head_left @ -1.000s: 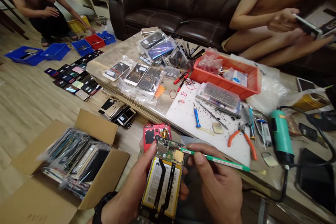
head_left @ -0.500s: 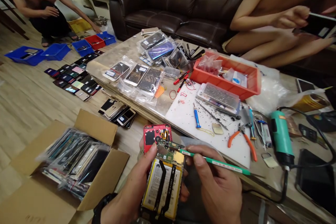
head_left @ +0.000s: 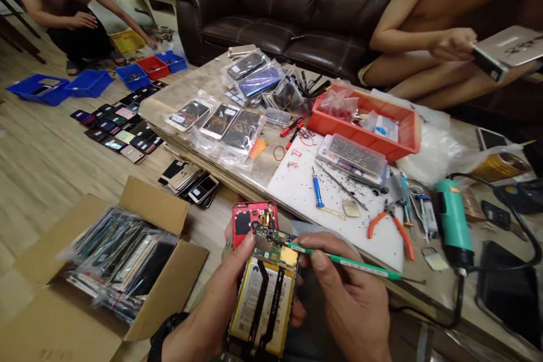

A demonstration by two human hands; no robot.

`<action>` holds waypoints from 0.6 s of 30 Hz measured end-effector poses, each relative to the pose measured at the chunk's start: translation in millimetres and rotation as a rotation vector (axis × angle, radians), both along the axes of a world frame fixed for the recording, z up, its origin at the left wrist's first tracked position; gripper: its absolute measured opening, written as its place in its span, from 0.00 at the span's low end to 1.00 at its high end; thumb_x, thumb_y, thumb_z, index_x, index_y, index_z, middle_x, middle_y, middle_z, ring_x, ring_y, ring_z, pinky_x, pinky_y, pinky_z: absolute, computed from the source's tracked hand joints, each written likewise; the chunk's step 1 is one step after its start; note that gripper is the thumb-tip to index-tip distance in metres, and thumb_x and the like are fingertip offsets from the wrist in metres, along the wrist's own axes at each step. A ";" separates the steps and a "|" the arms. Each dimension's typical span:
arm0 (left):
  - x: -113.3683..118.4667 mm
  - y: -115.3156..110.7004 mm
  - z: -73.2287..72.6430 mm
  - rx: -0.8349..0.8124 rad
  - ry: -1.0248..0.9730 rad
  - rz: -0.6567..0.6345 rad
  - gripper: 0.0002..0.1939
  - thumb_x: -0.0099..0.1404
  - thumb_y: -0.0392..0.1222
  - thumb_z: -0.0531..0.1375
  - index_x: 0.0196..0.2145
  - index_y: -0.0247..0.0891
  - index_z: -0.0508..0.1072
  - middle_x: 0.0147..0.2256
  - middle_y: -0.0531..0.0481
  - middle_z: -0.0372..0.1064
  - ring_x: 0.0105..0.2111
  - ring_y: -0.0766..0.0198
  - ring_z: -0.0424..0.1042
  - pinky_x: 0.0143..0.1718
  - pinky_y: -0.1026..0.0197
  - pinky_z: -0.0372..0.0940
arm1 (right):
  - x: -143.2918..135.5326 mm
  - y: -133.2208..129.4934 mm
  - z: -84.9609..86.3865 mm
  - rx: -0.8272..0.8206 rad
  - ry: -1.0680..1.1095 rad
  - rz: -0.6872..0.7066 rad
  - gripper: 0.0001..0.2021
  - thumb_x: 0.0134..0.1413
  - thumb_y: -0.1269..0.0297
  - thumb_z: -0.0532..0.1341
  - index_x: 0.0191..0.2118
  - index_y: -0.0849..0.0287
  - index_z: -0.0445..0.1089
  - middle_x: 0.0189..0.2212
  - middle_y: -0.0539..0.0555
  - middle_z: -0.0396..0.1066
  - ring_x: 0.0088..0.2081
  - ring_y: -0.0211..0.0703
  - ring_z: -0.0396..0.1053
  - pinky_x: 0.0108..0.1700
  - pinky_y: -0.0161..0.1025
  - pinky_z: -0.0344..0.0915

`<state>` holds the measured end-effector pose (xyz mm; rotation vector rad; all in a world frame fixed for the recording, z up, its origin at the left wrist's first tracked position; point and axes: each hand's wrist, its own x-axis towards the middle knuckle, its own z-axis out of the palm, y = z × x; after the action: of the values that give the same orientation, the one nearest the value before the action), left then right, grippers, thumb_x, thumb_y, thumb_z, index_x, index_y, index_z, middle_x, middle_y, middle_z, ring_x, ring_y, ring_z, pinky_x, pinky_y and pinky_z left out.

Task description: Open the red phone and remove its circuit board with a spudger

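Note:
In my left hand (head_left: 220, 288) is an opened smartphone (head_left: 265, 305), its circuit board at the top and a battery with two black flex cables below. A red phone back cover (head_left: 244, 225) is held behind it, partly hidden. My right hand (head_left: 354, 294) pinches a slim green-handled pick (head_left: 352, 262) with a thin metal hooked end pointing right. The pick's other tip lies at the circuit board's upper right edge; whether it touches is hard to tell. Fingers of a hand curl round the phone's right side.
A cardboard box (head_left: 169, 300) of bagged phone parts stands at lower left. On the table are a white mat (head_left: 292, 184), orange-handled cutters (head_left: 399, 226), a blue screwdriver (head_left: 317, 189), a red bin (head_left: 365, 144) and a green heat gun (head_left: 453, 226). Two co-workers sit or crouch nearby.
My hands stay almost in place; the pick's handle end has dipped slightly. The co-worker at right has turned the phone-like device, so a pinkish panel now shows.

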<state>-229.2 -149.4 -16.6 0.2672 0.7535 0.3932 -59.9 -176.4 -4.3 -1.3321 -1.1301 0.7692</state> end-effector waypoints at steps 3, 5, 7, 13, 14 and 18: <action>0.4 0.0 0.0 0.019 -0.009 -0.006 0.41 0.71 0.70 0.44 0.42 0.29 0.82 0.33 0.36 0.82 0.30 0.57 0.80 0.34 0.61 0.71 | -0.4 0.4 1.8 0.014 0.004 0.009 0.06 0.65 0.63 0.63 0.40 0.48 0.80 0.33 0.51 0.77 0.27 0.39 0.73 0.25 0.33 0.71; 0.5 0.0 0.8 0.022 -0.004 -0.006 0.41 0.71 0.69 0.44 0.42 0.29 0.82 0.33 0.36 0.82 0.30 0.57 0.80 0.34 0.61 0.71 | 0.0 -0.3 1.5 0.016 0.014 0.003 0.06 0.65 0.63 0.63 0.40 0.49 0.80 0.34 0.52 0.77 0.26 0.39 0.73 0.25 0.33 0.72; 0.6 0.0 1.9 0.018 0.005 -0.006 0.41 0.71 0.70 0.44 0.42 0.29 0.82 0.33 0.36 0.82 0.30 0.57 0.80 0.34 0.61 0.71 | 0.8 -1.4 0.0 0.022 0.017 0.002 0.07 0.66 0.64 0.63 0.41 0.49 0.80 0.35 0.52 0.77 0.26 0.39 0.73 0.26 0.34 0.72; 0.4 0.1 3.6 0.015 0.028 -0.009 0.42 0.70 0.70 0.44 0.42 0.28 0.82 0.33 0.35 0.82 0.30 0.57 0.80 0.33 0.61 0.71 | 2.1 -1.6 -4.5 0.036 -0.040 -0.010 0.07 0.65 0.65 0.63 0.42 0.49 0.80 0.36 0.52 0.77 0.33 0.42 0.75 0.30 0.35 0.73; 0.3 0.0 3.4 0.016 0.026 -0.008 0.42 0.70 0.70 0.44 0.42 0.28 0.82 0.33 0.35 0.81 0.30 0.57 0.80 0.33 0.61 0.71 | 1.9 -1.2 -4.4 0.037 -0.042 -0.006 0.07 0.65 0.66 0.63 0.42 0.49 0.80 0.36 0.52 0.77 0.33 0.42 0.75 0.30 0.35 0.73; 0.3 -0.3 2.7 0.017 0.017 -0.016 0.42 0.70 0.71 0.45 0.41 0.29 0.82 0.33 0.35 0.82 0.30 0.56 0.80 0.34 0.61 0.71 | 2.5 -0.4 -4.4 0.065 -0.054 0.017 0.07 0.65 0.66 0.63 0.42 0.48 0.80 0.35 0.51 0.78 0.33 0.41 0.76 0.31 0.34 0.74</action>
<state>-229.0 -149.7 -13.9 0.2923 0.7643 0.3823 -57.4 -176.9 -8.8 -1.2966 -1.2004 0.7066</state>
